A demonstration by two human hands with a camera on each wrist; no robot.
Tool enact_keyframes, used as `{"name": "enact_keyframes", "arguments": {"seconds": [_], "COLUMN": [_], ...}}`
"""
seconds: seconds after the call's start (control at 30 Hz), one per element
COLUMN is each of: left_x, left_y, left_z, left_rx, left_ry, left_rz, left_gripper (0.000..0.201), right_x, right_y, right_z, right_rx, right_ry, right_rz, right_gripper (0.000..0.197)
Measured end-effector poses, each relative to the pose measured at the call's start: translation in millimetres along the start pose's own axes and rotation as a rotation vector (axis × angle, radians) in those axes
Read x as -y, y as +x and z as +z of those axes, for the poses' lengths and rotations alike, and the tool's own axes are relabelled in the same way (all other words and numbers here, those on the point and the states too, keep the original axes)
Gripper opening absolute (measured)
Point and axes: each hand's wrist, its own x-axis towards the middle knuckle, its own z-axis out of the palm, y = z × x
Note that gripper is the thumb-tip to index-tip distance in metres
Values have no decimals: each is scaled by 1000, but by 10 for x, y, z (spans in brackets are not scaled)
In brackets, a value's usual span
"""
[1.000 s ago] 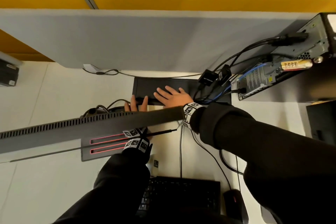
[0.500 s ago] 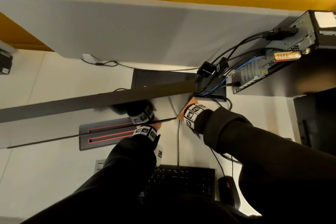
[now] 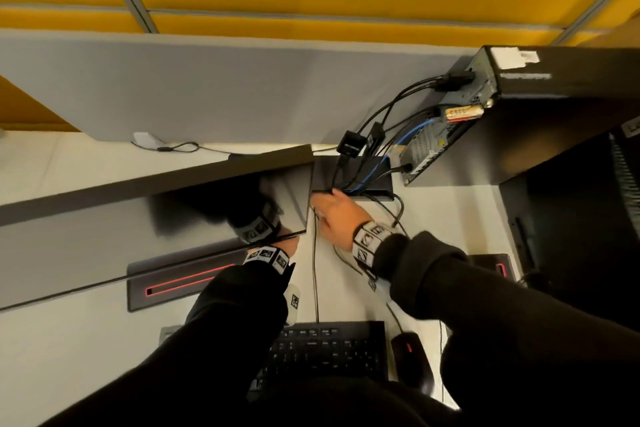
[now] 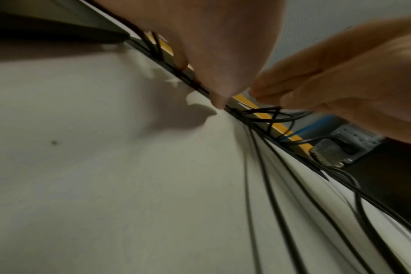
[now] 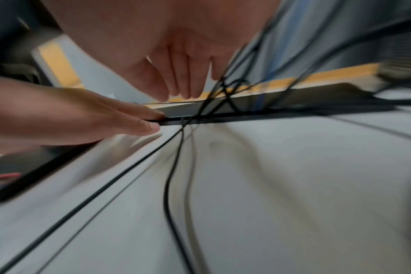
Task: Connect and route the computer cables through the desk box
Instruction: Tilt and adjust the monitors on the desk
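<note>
While both hands work at the black desk box, set into the desk near the back edge at about twelve o'clock from the keyboard, the step in hand looks like closing the box lid over cables already fed in; a bundle of black cables and one blue cable drop from the computer at two o'clock into the right end of the box, and thin black leads run across the desk to its front lip. My right hand lies with fingers straight and close together, the tips on the front edge of the box just left of the bundle, holding nothing; the left hand is hidden behind the monitor in the head view, but the wrist views show its fingers long and flat along the same edge, one above and one below the thin lip; whether they pinch it I cannot tell.

Judging from this, the next move calls for pressing the lid down evenly while the leads sit in the gap at the edge, not trapped; the crossed cables at the lip could get nipped, so they want nudging aside first; the blur makes finer detail uncertain.
</note>
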Motion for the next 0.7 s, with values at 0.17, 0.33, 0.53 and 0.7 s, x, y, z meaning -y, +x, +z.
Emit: {"name": "enact_keyframes", "arguments": {"seconds": [0.17, 0.33, 0.53, 0.7], "left_x": [-292, -334, -478, -517], "left_y": [-149, -1, -42, -42], "left_z": [174, 249, 249, 237], "left_rx": [-273, -329, -324, -393], "left_ry": [52, 186, 207, 175], "left_rz": [419, 335, 300, 337], "left_gripper": [66, 69, 69, 67], "right_x": [-704, -1075, -893, -710], "right_y": [-452, -359, -186, -84], "right_z": [111, -13, 169, 194], "right_rx": [-250, -162, -148, -149], "right_ry": [134, 76, 157, 172], "right_rz": [198, 311, 458, 514], "right_gripper": [44, 61, 63, 63]}}
